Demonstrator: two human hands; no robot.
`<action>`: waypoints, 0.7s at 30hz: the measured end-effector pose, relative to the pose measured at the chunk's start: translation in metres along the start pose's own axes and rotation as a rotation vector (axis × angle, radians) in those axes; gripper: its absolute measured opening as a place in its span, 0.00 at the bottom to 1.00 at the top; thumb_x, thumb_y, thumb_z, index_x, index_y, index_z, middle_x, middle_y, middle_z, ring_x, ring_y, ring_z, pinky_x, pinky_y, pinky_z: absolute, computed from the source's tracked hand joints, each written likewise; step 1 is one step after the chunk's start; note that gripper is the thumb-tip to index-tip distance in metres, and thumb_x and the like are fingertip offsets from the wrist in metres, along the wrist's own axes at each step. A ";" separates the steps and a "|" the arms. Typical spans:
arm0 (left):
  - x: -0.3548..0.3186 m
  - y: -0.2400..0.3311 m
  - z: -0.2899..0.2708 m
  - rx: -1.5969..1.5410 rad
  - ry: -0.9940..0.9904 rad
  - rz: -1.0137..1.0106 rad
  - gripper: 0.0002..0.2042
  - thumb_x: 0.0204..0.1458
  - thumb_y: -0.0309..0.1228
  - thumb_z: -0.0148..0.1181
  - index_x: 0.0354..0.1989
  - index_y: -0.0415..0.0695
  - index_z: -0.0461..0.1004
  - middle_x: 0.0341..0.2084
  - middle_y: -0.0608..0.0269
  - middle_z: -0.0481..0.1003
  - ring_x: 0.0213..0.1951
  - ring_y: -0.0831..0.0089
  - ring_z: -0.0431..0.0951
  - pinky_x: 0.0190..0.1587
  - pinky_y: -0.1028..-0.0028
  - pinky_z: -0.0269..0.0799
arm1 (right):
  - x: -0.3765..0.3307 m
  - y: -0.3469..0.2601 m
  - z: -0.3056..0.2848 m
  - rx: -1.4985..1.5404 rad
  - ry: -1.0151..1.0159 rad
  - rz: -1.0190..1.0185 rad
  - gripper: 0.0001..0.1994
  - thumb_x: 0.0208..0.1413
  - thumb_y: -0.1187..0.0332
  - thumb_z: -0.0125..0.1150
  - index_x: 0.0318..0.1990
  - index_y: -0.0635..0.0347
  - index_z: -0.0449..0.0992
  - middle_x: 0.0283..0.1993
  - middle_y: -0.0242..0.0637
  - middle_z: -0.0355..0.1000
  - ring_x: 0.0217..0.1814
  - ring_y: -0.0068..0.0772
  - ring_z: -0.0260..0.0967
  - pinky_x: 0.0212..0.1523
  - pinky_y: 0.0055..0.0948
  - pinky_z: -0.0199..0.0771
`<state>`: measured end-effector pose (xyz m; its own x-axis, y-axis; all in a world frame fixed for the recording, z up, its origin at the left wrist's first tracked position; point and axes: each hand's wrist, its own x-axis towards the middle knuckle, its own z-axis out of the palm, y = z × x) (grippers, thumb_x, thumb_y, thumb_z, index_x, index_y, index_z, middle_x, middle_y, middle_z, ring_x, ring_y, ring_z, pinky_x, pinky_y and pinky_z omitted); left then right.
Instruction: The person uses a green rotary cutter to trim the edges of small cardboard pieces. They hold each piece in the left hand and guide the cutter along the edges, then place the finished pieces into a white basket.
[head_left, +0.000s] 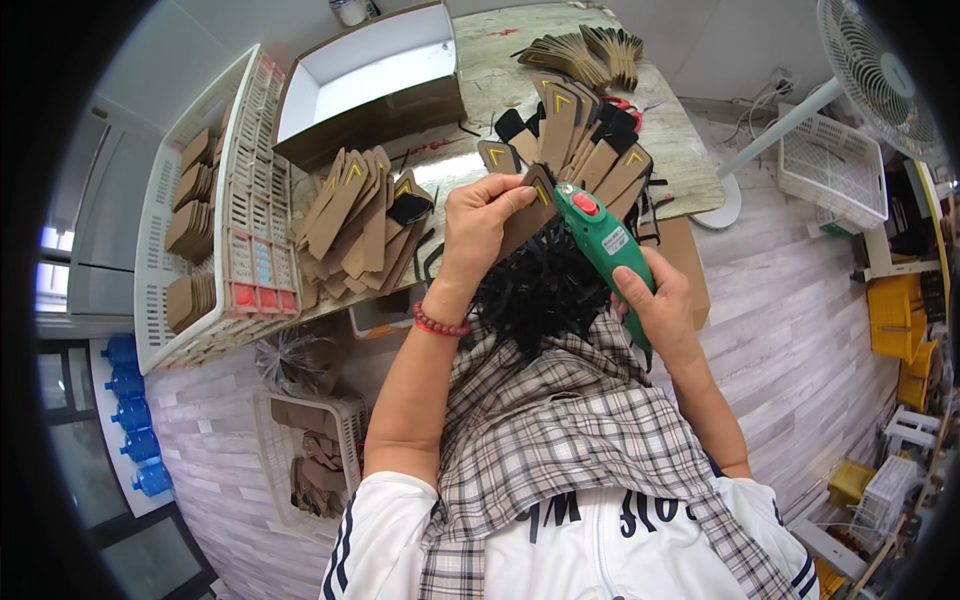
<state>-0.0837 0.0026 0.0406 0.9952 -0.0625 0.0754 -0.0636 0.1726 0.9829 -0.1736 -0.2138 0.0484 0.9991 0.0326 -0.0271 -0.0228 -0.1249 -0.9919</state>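
Note:
My left hand pinches a tan strap piece with a dark edge and a yellow chevron near its tip. In my right hand is a green handheld electric cutter with a red button. Its head lies right beside the tip of the strap piece; whether they touch I cannot tell. A heap of black strips fills the lap of my checked apron. Just beyond my hands, more tan strap pieces with yellow chevrons fan out at the table edge. Red-handled scissors lie among them.
Left on the table are a pile of tan pieces, an open box and a white crate of stacked pieces. Bundled pieces lie at the far edge. A fan stands right; a basket sits on the floor.

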 end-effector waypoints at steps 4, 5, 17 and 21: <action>0.000 0.003 -0.003 0.087 -0.057 -0.017 0.05 0.49 0.23 0.62 0.31 0.34 0.79 0.24 0.72 0.76 0.27 0.86 0.70 0.31 0.84 0.65 | 0.001 -0.002 -0.003 -0.006 -0.015 0.006 0.16 0.55 0.60 0.62 0.41 0.66 0.74 0.24 0.29 0.69 0.22 0.16 0.64 0.24 0.18 0.66; 0.001 0.004 -0.007 0.117 -0.080 -0.009 0.05 0.49 0.23 0.62 0.31 0.34 0.79 0.24 0.71 0.75 0.27 0.86 0.70 0.32 0.84 0.65 | 0.001 -0.002 -0.004 -0.006 -0.016 0.003 0.16 0.55 0.60 0.62 0.41 0.66 0.74 0.24 0.29 0.69 0.22 0.16 0.64 0.24 0.18 0.66; 0.018 0.037 -0.024 0.464 -0.371 0.013 0.07 0.46 0.25 0.63 0.30 0.32 0.77 0.23 0.67 0.75 0.28 0.82 0.71 0.33 0.80 0.67 | -0.002 -0.007 -0.010 -0.041 -0.052 0.008 0.16 0.55 0.61 0.62 0.43 0.65 0.73 0.24 0.28 0.69 0.22 0.15 0.63 0.24 0.18 0.65; 0.037 0.030 -0.035 0.488 -0.088 0.089 0.06 0.47 0.26 0.63 0.31 0.36 0.77 0.24 0.72 0.73 0.28 0.85 0.70 0.32 0.82 0.66 | -0.002 -0.010 -0.007 0.040 0.065 0.046 0.16 0.56 0.62 0.62 0.44 0.66 0.73 0.24 0.29 0.69 0.23 0.15 0.64 0.25 0.17 0.65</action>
<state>-0.0466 0.0402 0.0671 0.9756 -0.1552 0.1554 -0.1962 -0.2977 0.9343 -0.1753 -0.2196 0.0590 0.9971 -0.0373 -0.0662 -0.0692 -0.0854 -0.9939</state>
